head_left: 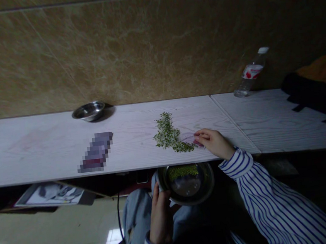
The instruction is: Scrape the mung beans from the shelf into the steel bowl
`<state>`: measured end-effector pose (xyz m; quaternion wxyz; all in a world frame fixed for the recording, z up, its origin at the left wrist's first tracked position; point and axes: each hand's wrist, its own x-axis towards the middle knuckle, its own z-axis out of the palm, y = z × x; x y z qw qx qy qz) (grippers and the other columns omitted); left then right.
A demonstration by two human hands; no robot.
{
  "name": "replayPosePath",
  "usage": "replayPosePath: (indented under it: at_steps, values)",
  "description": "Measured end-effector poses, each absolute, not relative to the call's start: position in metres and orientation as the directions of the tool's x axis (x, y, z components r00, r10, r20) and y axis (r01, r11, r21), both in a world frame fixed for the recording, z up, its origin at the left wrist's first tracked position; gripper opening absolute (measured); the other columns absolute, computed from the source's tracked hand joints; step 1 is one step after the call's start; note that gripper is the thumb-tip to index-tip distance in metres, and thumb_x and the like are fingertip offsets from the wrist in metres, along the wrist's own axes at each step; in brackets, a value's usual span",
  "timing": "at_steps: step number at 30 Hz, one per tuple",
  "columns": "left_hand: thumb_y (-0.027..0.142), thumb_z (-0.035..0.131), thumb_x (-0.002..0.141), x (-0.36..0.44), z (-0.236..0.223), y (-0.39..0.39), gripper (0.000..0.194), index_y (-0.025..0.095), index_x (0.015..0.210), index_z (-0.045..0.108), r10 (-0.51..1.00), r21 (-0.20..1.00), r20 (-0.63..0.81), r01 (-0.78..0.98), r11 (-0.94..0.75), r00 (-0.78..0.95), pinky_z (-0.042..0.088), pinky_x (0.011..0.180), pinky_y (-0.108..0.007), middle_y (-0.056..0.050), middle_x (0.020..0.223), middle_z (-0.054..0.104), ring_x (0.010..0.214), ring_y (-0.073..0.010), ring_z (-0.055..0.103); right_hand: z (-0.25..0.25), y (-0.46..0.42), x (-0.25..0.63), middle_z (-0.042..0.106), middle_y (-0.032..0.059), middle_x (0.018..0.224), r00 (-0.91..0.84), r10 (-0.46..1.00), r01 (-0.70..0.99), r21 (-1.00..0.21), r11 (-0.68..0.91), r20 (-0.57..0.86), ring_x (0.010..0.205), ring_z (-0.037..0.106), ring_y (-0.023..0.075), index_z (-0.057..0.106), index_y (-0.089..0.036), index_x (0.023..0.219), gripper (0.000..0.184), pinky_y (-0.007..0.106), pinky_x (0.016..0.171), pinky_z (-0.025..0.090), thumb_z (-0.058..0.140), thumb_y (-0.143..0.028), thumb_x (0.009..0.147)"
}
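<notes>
My left hand [160,211] grips the left rim of a steel bowl [211,183], held below the table's front edge over my lap. Small green beans [182,171] lie along the bowl's far side, and the bowl looks tilted. On the tabletop, more green beans [165,133], which look like mung beans, are spread in a loose curved patch. At the patch's right end, my right hand [213,142] pinches a thin, clear piece of plastic [198,141] with pinkish-red print. Its edge is against or very close to the nearest beans; its full shape is hard to make out.
A smaller steel bowl [89,112] stands at the back left, with a blurred flat rectangular item [96,152] before it. A clear bottle with a white cap [248,76] leans near the wall. Dark and orange cloth [319,86] lies far right. Below left is an open drawer [54,194].
</notes>
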<state>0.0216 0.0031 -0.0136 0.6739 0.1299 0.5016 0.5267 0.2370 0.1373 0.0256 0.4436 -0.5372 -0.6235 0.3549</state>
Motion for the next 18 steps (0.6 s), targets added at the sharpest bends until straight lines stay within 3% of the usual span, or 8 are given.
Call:
replayPosePath:
  at_steps: [5, 13, 18]
  values:
    - [0.028, 0.06, 0.072, 0.021, -0.014, 0.003, 0.059, 0.024, 0.13, 0.05, 0.842, 0.711, -0.534, -0.578, 0.4, -0.074, 0.053, 0.07, -0.036, -0.012, 0.123, 0.061, 0.112, -0.0312, 0.056, 0.028, 0.13, 0.233, 0.072, 0.0036, 0.069, -0.044, 0.988, 0.324, -0.933, 0.156, 0.15, 0.067, 0.07, 0.0183, 0.063, -0.019, 0.084, 0.018, 0.029, 0.063, 0.056, 0.065, -0.034, 0.074]
    - [0.027, 0.059, 0.074, 0.022, -0.014, 0.003, 0.064, 0.025, 0.136, 0.045, 0.825, 0.7, -0.56, -0.575, 0.423, -0.074, 0.053, 0.072, -0.037, -0.014, 0.125, 0.06, 0.115, -0.0313, 0.055, 0.033, 0.12, 0.229, 0.074, 0.0043, 0.074, -0.069, 0.985, 0.354, -0.919, 0.174, 0.16, 0.07, 0.071, 0.0186, 0.066, -0.02, 0.085, 0.017, 0.03, 0.066, 0.058, 0.066, -0.034, 0.076]
    - [0.026, 0.059, 0.077, 0.021, -0.011, 0.0, 0.06, 0.024, 0.136, 0.046, 0.843, 0.706, -0.534, -0.579, 0.407, -0.059, 0.053, 0.075, -0.037, -0.012, 0.124, 0.061, 0.112, -0.029, 0.055, 0.038, 0.111, 0.236, 0.075, 0.0063, 0.08, -0.041, 0.984, 0.359, -0.916, 0.179, 0.176, 0.078, 0.072, 0.0209, 0.067, -0.018, 0.089, 0.023, 0.035, 0.075, 0.059, 0.066, -0.038, 0.076]
